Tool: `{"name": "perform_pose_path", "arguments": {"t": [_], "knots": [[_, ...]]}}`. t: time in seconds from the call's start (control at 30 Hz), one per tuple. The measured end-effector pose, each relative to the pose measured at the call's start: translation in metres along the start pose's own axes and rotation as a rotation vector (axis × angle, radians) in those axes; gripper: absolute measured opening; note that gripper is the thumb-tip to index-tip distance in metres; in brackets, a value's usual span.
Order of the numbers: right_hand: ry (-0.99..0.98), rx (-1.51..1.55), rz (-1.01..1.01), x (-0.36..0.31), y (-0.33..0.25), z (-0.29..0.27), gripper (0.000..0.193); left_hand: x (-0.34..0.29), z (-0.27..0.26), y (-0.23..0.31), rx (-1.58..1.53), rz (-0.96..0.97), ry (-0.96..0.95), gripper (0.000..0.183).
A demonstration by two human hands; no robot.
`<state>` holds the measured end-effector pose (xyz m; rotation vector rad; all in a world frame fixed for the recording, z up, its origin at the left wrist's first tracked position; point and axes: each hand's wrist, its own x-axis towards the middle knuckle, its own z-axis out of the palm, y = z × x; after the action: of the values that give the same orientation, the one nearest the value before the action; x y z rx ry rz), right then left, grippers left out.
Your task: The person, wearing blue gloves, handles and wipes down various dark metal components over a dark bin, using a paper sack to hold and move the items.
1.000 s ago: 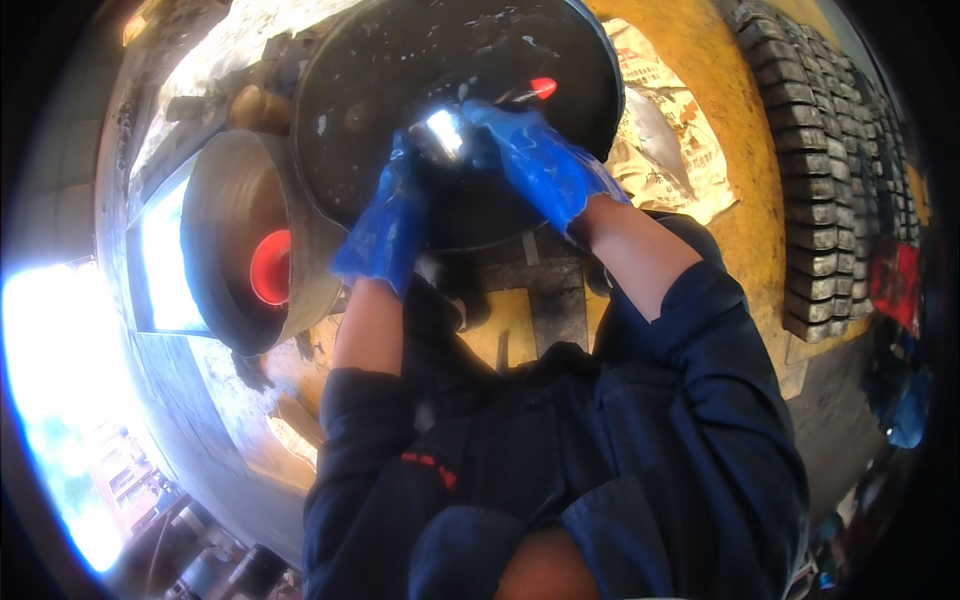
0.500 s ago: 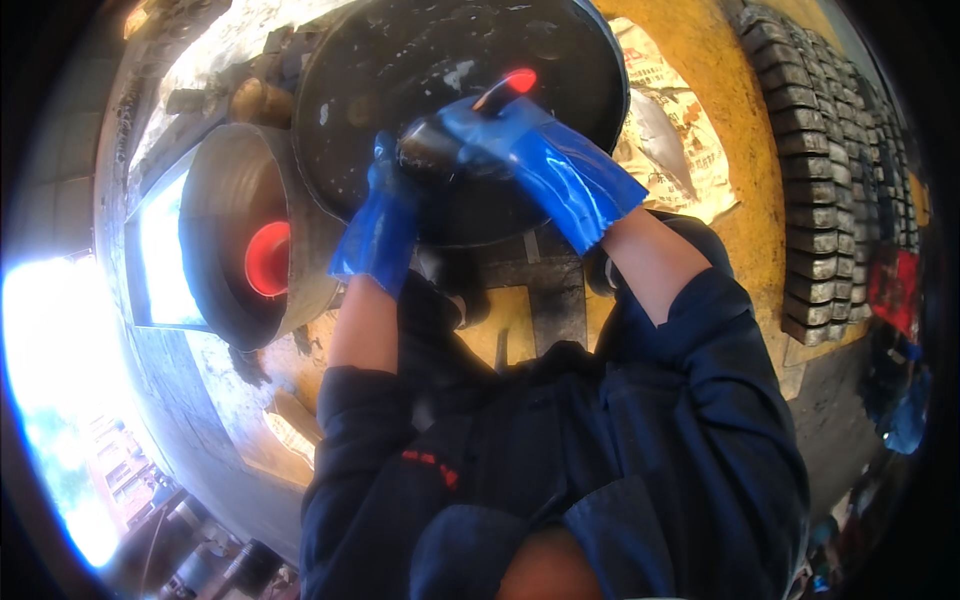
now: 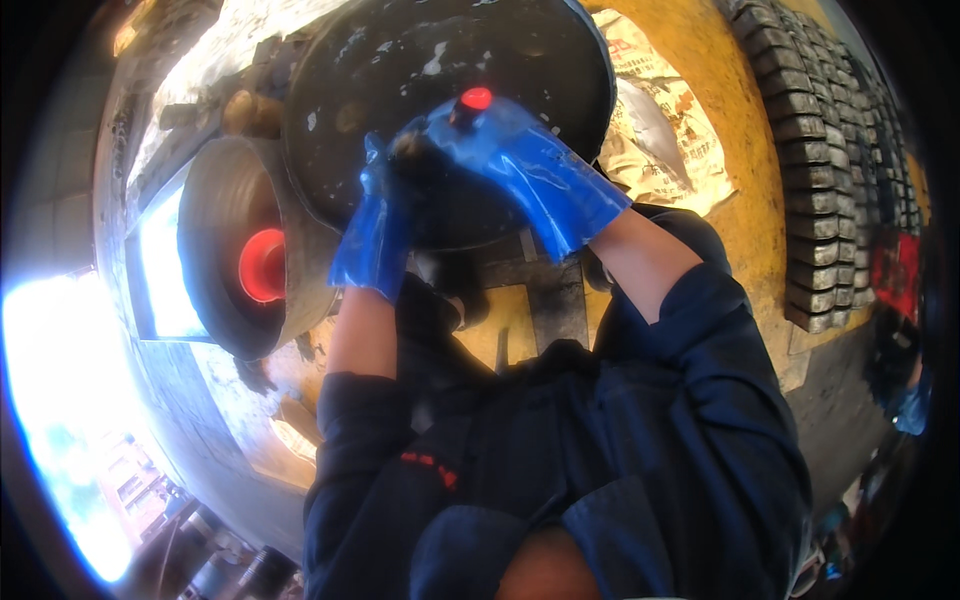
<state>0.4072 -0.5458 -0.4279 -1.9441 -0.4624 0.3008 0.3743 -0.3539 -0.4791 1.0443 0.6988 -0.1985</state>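
Both my hands wear long blue rubber gloves above a wide black round basin (image 3: 340,60) with pale specks in it. My right hand (image 3: 475,135) is closed around a dark-handled tool whose red end (image 3: 476,98) sticks out beyond the fist; its working end is hidden. Close to it on the left, my left hand (image 3: 378,190) has its thumb up and grips a dark, blurred piece (image 3: 408,165). That piece sits between the two hands, and its kind cannot be made out. The right-hand fingers reach against it.
Left of the basin a grey round drum (image 3: 225,170) lies tilted, with a red round piece (image 3: 262,265) inside. Printed brown paper (image 3: 690,150) lies to the right, a pale flat piece (image 3: 645,125) on it. Stacked ribbed metal blocks (image 3: 815,180) line the far right.
My right hand and the red-ended tool have moved left, closer to my left hand. The left hand stays nearly in place, and the view has shifted slightly.
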Motion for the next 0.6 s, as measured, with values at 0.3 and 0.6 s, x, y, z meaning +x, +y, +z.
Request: {"name": "perform_pose_path", "arguments": {"t": [0.3, 0.6], "knots": [[0.148, -0.033, 0.395, -0.004, -0.018, -0.041, 0.045, 0.009, -0.022, 0.004, 0.235, 0.237, -0.392, 0.056], [0.164, -0.189, 0.210, -0.019, -0.012, -0.040, 0.034, 0.002, -0.016, 0.034, 1.369, 1.059, -0.185, 0.036]]}}
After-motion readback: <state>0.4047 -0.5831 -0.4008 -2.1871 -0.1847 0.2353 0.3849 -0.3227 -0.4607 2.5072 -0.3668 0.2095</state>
